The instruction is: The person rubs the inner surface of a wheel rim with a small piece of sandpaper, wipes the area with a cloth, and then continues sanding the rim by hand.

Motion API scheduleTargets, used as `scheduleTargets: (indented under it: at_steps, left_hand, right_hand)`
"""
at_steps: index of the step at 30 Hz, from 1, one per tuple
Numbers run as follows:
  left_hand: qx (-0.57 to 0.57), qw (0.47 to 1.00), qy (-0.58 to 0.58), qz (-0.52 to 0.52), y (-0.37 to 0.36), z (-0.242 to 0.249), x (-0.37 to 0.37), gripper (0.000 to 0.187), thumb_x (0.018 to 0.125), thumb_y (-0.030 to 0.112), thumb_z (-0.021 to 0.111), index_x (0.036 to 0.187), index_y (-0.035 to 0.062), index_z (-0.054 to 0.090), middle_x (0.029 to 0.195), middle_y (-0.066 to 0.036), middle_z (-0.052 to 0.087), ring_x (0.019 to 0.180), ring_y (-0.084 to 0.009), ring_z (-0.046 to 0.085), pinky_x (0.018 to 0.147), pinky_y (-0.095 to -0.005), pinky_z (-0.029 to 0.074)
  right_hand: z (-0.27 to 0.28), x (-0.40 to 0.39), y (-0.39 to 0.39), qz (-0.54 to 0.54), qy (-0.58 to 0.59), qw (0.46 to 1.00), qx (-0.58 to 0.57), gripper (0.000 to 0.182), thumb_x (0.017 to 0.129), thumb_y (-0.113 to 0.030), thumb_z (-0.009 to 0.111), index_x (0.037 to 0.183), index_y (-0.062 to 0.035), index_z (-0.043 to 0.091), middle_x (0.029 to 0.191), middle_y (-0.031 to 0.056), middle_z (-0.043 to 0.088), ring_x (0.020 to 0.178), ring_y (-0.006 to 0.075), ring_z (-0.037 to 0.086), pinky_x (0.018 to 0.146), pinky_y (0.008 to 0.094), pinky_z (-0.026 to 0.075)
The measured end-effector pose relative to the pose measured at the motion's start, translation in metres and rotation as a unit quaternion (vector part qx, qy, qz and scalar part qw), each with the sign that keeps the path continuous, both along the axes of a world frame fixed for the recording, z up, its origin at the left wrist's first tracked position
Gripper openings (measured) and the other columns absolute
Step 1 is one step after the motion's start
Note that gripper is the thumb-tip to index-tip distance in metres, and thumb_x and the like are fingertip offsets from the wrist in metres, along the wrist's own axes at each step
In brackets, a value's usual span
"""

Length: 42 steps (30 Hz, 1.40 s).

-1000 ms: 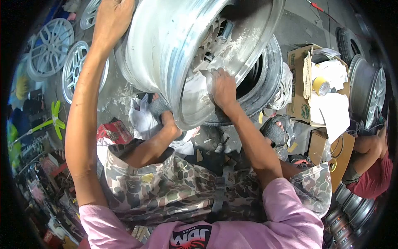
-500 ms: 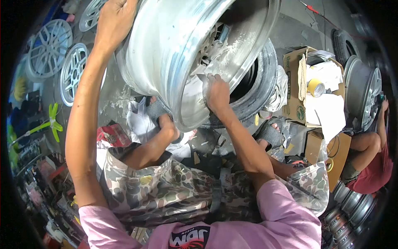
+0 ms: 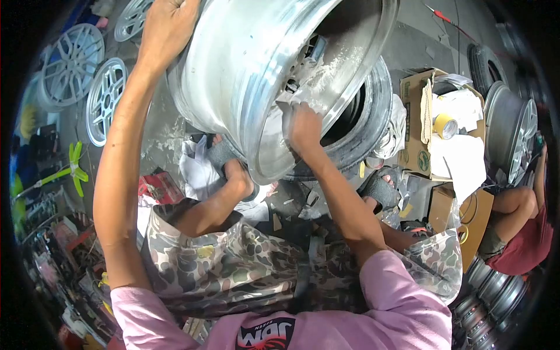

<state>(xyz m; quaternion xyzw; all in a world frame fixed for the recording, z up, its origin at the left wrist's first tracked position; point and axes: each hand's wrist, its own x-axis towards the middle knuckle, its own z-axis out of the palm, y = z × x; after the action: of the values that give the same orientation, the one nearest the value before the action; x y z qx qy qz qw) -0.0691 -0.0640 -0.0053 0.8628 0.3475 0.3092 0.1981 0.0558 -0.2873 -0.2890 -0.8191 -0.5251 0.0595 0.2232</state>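
Note:
A bare silver wheel rim stands tilted in front of me, its open barrel facing right. My left hand is closed on the rim's upper left edge; some fingertips are hidden behind it or cut off by the frame. Inside the barrel's near lip, my right hand presses a small grey sheet of sandpaper against the metal, fingers closed. Whitish dust and scuffs mark the inner wall. Beneath and behind the rim lies a black tire.
Several spoked wheels, one a white wheel, lie at left beside a green fan-like thing. At right stand a cardboard box with papers and a yellow tape roll, another wheel, and a seated person in a red shirt.
My right hand has shifted slightly left and up along the inner lip with the sandpaper. The rim and my left hand have moved slightly right in view.

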Motion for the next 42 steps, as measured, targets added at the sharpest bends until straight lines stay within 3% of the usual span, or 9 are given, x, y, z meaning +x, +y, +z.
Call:
scheduleTargets:
  at_steps: [6,16,20,24,27,32,35,38,42]
  left_hand:
    - [-0.023,0.999,-0.038,0.003,-0.019,0.006,0.008,0.049,0.108,0.038,0.047,0.094,-0.0057,0.065,0.086,-0.012,0.067,0.082,-0.0192,0.061,0.08,-0.0357,0.046]
    - [0.009,0.999,-0.028,0.015,-0.007,0.002,0.006,0.046,0.108,0.037,0.047,0.098,-0.004,0.066,0.086,-0.012,0.067,0.083,-0.0189,0.061,0.081,-0.0357,0.047]
    - [-0.006,0.999,-0.05,0.001,-0.022,0.003,0.01,0.047,0.108,0.037,0.047,0.1,-0.0051,0.066,0.088,-0.012,0.068,0.085,-0.0182,0.062,0.082,-0.035,0.047]
    - [0.029,0.999,-0.017,-0.003,-0.003,-0.003,0.003,0.048,0.108,0.037,0.046,0.1,-0.0059,0.066,0.09,-0.012,0.069,0.087,-0.0178,0.062,0.083,-0.0346,0.048]
    - [0.008,0.999,-0.037,0.001,-0.017,0.001,0.008,0.049,0.108,0.037,0.046,0.098,-0.0061,0.067,0.091,-0.013,0.07,0.089,-0.018,0.063,0.084,-0.035,0.048]
    - [-0.026,0.996,0.028,0.079,-0.004,-0.002,0.0,0.051,0.109,0.038,0.045,0.098,-0.0065,0.066,0.09,-0.012,0.07,0.088,-0.018,0.063,0.083,-0.0356,0.048]
    - [-0.072,0.992,-0.103,0.028,0.102,-0.071,-0.022,0.052,0.109,0.039,0.045,0.1,-0.0068,0.066,0.089,-0.011,0.07,0.086,-0.0173,0.061,0.082,-0.0349,0.048]
    - [0.009,1.0,0.01,0.024,0.005,-0.001,-0.001,0.053,0.109,0.04,0.045,0.1,-0.007,0.067,0.088,-0.009,0.07,0.085,-0.0149,0.059,0.08,-0.0344,0.047]
    - [0.016,0.999,-0.028,0.027,-0.005,-0.004,0.004,0.055,0.109,0.043,0.046,0.099,-0.0072,0.067,0.085,-0.008,0.069,0.083,-0.0126,0.056,0.079,-0.0343,0.046]
  right_hand:
    - [-0.034,0.003,0.005,0.006,-0.056,0.998,0.039,0.027,0.09,-0.014,0.051,0.108,-0.0032,0.067,0.112,0.0186,0.065,0.097,0.0361,0.065,0.086,0.052,0.044]
    - [0.016,-0.007,0.009,0.014,0.058,0.991,-0.117,0.023,0.092,-0.016,0.056,0.107,-0.0034,0.068,0.108,0.0173,0.065,0.095,0.0345,0.067,0.086,0.049,0.045]
    - [-0.016,0.002,0.01,0.007,0.034,0.999,0.032,0.022,0.096,-0.017,0.054,0.107,-0.0024,0.067,0.107,0.0201,0.065,0.094,0.0386,0.067,0.084,0.0502,0.047]
    - [0.01,-0.007,0.011,-0.008,0.106,0.99,-0.093,0.026,0.097,-0.016,0.049,0.108,-0.0006,0.067,0.109,0.0213,0.065,0.096,0.0379,0.066,0.085,0.0516,0.046]
    - [-0.022,0.012,0.008,-0.002,-0.014,0.998,0.056,0.025,0.091,-0.019,0.059,0.11,-0.0043,0.068,0.109,0.0168,0.064,0.099,0.0367,0.065,0.09,0.0486,0.045]
    - [0.034,0.072,-0.011,-0.02,-0.026,0.999,-0.009,0.027,0.088,-0.016,0.065,0.115,-0.0091,0.069,0.109,0.0154,0.06,0.105,0.0355,0.06,0.09,0.0463,0.044]
    - [0.043,0.082,-0.029,-0.028,0.068,0.994,0.083,0.023,0.087,-0.015,0.068,0.109,-0.0049,0.071,0.106,0.0161,0.058,0.104,0.0362,0.059,0.088,0.0446,0.047]
    - [0.048,0.081,-0.036,-0.026,0.14,0.976,0.163,0.023,0.087,-0.017,0.071,0.104,-0.0017,0.069,0.099,0.0172,0.056,0.095,0.0379,0.06,0.084,0.0442,0.05]
    - [0.045,0.075,-0.037,0.068,0.238,0.943,0.224,0.024,0.082,-0.016,0.07,0.097,0.0012,0.064,0.087,0.0188,0.056,0.083,0.0392,0.059,0.077,0.0443,0.048]
